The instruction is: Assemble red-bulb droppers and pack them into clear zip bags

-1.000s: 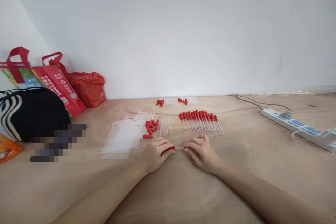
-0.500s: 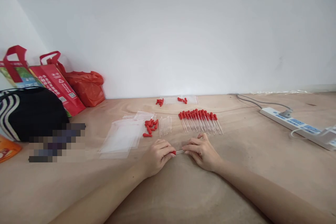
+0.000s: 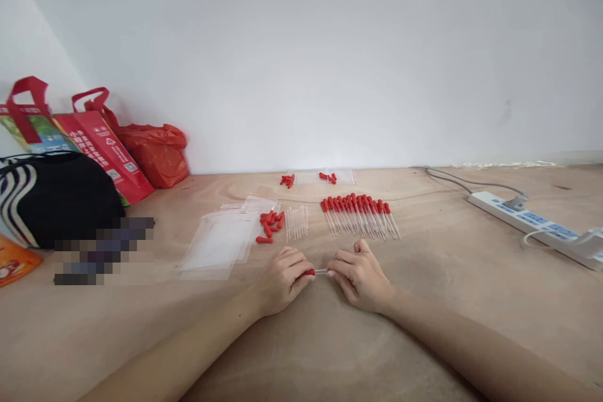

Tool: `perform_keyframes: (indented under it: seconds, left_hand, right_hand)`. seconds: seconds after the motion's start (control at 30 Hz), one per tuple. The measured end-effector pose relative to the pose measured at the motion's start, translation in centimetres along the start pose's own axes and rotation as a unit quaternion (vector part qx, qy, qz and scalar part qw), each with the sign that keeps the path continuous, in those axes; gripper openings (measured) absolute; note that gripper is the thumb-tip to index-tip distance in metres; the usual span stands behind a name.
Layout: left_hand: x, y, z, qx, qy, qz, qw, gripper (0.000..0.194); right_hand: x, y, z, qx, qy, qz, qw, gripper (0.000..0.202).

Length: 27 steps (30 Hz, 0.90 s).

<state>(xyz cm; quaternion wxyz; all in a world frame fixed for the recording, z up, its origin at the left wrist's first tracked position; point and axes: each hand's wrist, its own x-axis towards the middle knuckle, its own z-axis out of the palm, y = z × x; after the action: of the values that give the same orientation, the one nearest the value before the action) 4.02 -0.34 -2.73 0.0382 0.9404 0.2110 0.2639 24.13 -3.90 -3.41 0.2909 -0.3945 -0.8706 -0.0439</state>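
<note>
Between thumb and fingers, my left hand (image 3: pixel 284 281) pinches a red rubber dropper bulb (image 3: pixel 309 272), mostly covered by the fingers. A clear dropper tube (image 3: pixel 321 272) runs from the bulb to my right hand (image 3: pixel 360 277), whose fingertips grip its other end. Bulb and tube lie in line, roughly level, low over the table. Past my left hand lie loose red bulbs (image 3: pixel 271 222) and a row of bare clear tubes (image 3: pixel 296 223). Droppers with red bulbs on their tubes (image 3: pixel 360 215) lie side by side in a row beyond my right hand.
Clear zip bags (image 3: pixel 219 245) lie left of the bulbs. More red bulbs (image 3: pixel 287 181) and tubes on bags sit near the wall. A power strip (image 3: pixel 532 226) with cables is at right. A black bag (image 3: pixel 61 201) and red bags (image 3: pixel 157 154) stand at left.
The dropper has come closer to level, and my hands have shifted very slightly. Both still grip the same bulb and tube. The view has tilted a little.
</note>
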Motion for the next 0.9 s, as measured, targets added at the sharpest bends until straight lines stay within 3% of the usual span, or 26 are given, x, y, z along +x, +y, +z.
perform_keyframes:
  seconds: [0.33,0.73,0.8,0.9]
  left_hand:
    - [0.2,0.3,0.1,-0.002,-0.008,0.009,1.0,0.027]
    - [0.2,-0.4,-1.0,0.024,0.011,-0.017,1.0,0.019]
    - [0.2,-0.6,-1.3,0.041,0.028,-0.034,0.998,0.016]
    - [-0.1,-1.8,-2.3,0.108,0.074,-0.113,0.985,0.024]
  right_hand:
    - [0.2,-0.4,0.6,0.002,-0.013,-0.002,1.0,0.028]
    - [0.7,-0.2,-0.9,-0.02,-0.047,0.011,0.999,0.017]
    - [0.8,-0.3,-0.7,-0.011,-0.047,0.038,0.998,0.016]
    - [1.6,0.3,-0.3,0.006,-0.02,0.156,0.988,0.019]
